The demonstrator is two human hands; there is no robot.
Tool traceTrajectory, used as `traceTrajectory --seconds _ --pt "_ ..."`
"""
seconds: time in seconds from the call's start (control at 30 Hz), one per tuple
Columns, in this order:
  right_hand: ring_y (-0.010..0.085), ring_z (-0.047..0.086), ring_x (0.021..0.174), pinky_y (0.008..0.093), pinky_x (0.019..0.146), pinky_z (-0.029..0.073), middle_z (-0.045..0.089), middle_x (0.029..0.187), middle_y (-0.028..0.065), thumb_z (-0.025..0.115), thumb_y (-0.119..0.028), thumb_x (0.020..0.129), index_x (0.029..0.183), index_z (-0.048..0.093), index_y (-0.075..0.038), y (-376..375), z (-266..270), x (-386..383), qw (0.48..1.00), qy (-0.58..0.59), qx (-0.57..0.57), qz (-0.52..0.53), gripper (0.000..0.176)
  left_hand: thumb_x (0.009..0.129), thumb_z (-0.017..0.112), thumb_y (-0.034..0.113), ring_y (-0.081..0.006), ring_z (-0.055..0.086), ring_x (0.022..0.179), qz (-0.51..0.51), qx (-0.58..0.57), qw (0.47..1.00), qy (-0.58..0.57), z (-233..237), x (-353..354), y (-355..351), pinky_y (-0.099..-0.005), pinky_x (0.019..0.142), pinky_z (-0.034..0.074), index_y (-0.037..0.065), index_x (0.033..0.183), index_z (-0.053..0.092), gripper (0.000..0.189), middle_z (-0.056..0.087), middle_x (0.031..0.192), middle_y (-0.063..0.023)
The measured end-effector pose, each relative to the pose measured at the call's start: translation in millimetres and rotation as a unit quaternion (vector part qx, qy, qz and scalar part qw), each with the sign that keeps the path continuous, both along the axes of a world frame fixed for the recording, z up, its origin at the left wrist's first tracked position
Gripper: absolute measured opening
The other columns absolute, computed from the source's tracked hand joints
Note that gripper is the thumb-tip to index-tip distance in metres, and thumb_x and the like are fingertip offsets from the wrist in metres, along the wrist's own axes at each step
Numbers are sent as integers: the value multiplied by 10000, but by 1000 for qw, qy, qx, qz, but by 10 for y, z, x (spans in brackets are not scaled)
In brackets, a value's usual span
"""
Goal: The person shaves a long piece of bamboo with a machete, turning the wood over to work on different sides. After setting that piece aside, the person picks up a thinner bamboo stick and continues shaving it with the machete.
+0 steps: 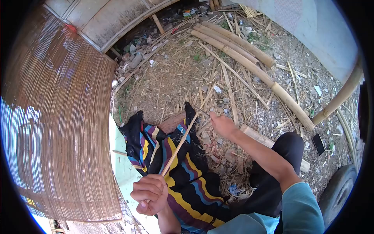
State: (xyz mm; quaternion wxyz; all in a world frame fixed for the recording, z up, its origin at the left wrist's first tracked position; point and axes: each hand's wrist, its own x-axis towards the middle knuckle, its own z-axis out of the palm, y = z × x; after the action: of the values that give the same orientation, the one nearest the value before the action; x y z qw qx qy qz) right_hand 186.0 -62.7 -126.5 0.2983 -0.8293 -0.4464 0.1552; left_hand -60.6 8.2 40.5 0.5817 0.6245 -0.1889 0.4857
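Observation:
My left hand point(150, 194), at the lower middle, is closed around the near end of a thin bamboo strip point(180, 145). The strip slants up and away to the right, over a striped cloth point(196, 173) of black, yellow, blue and maroon that lies across my lap and the ground. My right hand point(223, 124) is closed near the strip's far part. From its fingers a thin dark tool point(204, 113), like a knife blade, reaches to the strip; its handle is hidden in the hand.
Thick bamboo poles point(249, 64) lie at the upper right among split strips and debris. A bamboo screen point(66, 128) stands at the left. A phone point(318, 144) and a tyre point(339, 191) are at the right. A white sheet point(307, 31) hangs above.

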Motion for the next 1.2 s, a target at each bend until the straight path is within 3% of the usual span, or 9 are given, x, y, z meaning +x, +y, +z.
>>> traceTrajectory --seconds 0.07,0.17,0.47,0.57,0.7,0.87,1.0,1.1,1.2 --pt "420 614 684 532 592 475 597 687 227 451 -143 886 1036 391 -37 59 -14 122 999 -23 -4 -22 192 813 400 226 -106 216 276 -2 6 1000 -12 -17 41 -33 -255 352 232 83 464 297 391 282 354 -22" --pt "427 605 668 528 583 466 599 703 236 451 -165 900 1069 391 -38 -59 202 -152 995 78 61 -26 220 812 388 230 -97 212 276 5 -8 1000 -18 -17 34 -40 -252 347 200 91 459 280 394 284 354 -20" --pt "391 600 574 486 503 481 598 646 178 485 -210 911 961 395 -54 -232 646 -649 978 -59 175 97 187 800 405 220 -95 196 284 0 -23 999 -24 22 63 -28 -245 351 195 77 449 288 397 253 344 -14" --pt "397 610 607 498 544 488 601 647 180 457 -198 916 1000 410 -44 -37 306 -390 994 -43 100 23 182 796 419 216 -95 201 286 -13 -19 1000 -18 1 56 -62 -239 350 196 68 443 299 401 254 343 -15" --pt "392 633 840 481 713 500 631 884 239 438 -143 885 1134 421 -43 254 -418 438 994 1 -69 -90 269 796 434 214 -98 204 283 -32 -10 999 -14 25 62 -50 -238 345 202 67 437 298 411 264 347 -20" --pt "389 592 990 469 847 475 589 1082 218 455 -117 856 1228 415 -90 114 -1214 761 970 -24 -232 -64 375 806 433 211 -105 202 276 -26 2 1000 -12 73 134 -113 -241 336 214 62 516 327 344 283 353 -34" --pt "416 590 961 486 833 473 580 1020 301 499 -220 852 1242 361 -17 -251 -1862 390 948 139 -182 -221 460 807 402 220 -96 193 278 -13 -17 999 -25 88 91 120 -243 333 204 73 495 297 360 275 352 -28" --pt "412 619 882 451 748 512 588 916 328 542 -226 833 1214 344 50 -522 -2344 172 949 168 -155 -218 510 805 384 227 -98 208 281 12 -35 999 -33 109 74 210 -245 332 203 84 467 285 380 279 358 -20" --pt "352 642 736 393 619 533 603 801 266 624 -181 777 1198 324 71 -663 -2372 68 934 190 -207 -220 575 836 400 230 -132 257 276 -19 -40 998 -51 111 57 290 -281 326 228 53 445 315 437 323 366 -48"
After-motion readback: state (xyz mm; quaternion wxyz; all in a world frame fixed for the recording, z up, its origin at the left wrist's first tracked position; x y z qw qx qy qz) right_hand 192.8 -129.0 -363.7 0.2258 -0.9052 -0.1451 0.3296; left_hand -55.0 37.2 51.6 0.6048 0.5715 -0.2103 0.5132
